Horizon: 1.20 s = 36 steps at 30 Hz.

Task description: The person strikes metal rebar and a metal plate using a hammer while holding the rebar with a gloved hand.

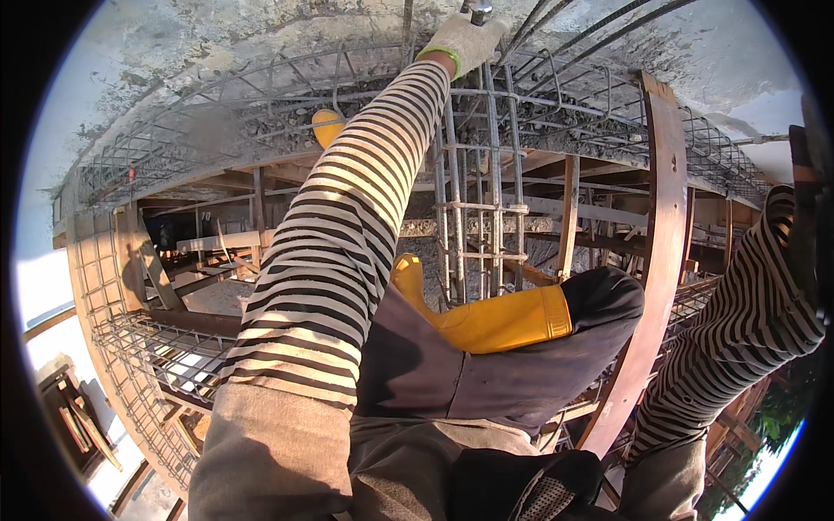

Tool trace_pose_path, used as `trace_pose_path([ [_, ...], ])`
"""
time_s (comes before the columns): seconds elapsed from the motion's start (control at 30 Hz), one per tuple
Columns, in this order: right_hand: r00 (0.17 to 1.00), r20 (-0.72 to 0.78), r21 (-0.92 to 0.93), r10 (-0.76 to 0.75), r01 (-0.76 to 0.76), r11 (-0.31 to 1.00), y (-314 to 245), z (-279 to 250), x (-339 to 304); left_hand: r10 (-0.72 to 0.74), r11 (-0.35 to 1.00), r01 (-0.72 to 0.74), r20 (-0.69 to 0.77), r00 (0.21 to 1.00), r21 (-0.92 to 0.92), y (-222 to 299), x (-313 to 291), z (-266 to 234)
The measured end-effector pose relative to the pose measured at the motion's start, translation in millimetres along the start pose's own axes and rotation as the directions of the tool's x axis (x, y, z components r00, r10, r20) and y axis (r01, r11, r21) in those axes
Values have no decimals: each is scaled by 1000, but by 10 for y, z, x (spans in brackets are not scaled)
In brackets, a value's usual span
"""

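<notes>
My left hand (pixel 463 41), in a pale work glove with a green cuff, reaches far forward to the top of the view. Its fingers are closed around a shiny metal piece with a rounded end (pixel 480 11), whose full shape is cut off by the edge. Just below the glove stands an upright cage of steel rebar (pixel 493 187), bound with cross ties. Long rebars (pixel 599 39) bend away to the right of the glove. My right arm, in a striped sleeve (pixel 725 356), bends upward at the far right; its hand is lost past the dark rim.
My legs, in dark trousers and yellow rubber boots (pixel 508 319), are among the bars. A wooden plank (pixel 658 226) rises at the right. Horizontal rebar cages (pixel 234 117) run along a rough concrete wall (pixel 191 43). Timber formwork (pixel 104 286) and rebar mesh lie left.
</notes>
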State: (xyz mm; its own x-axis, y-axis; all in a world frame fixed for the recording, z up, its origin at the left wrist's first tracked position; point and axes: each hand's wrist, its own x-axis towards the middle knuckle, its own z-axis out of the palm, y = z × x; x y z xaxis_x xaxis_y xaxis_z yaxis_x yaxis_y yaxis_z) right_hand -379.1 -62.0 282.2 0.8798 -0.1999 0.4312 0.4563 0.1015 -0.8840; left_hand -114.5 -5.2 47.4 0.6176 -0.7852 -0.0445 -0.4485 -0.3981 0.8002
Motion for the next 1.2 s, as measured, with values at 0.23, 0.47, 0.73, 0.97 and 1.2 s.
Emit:
trace_pose_path([
  [0.23, 475, -470, -240, 743, -880, 410, 916, 483, -131, -31, 999, 31, 67, 997, 8, -284, -18, -35],
  [0.47, 885, 261, 22, 385, -405, 914, 25, 29, 259, -198, 979, 202, 98, 975, -34, -355, -97, -272],
  [0.73, 800, -530, -522, 280, -568, 636, 813, 481, -65, -103, 994, 105, 192, 976, -2, -96, -14, -65],
  [0.97, 625, -432, -71, 650, -742, 667, 221, 573, -182, -174, 984, 179, 193, 966, -7, -15, 134, 31],
  [1.2, 961, -276, -141, -26, -14, 990, -354, 45, 149, -113, 991, 99, 160, 981, 90, 91, 270, 179],
])
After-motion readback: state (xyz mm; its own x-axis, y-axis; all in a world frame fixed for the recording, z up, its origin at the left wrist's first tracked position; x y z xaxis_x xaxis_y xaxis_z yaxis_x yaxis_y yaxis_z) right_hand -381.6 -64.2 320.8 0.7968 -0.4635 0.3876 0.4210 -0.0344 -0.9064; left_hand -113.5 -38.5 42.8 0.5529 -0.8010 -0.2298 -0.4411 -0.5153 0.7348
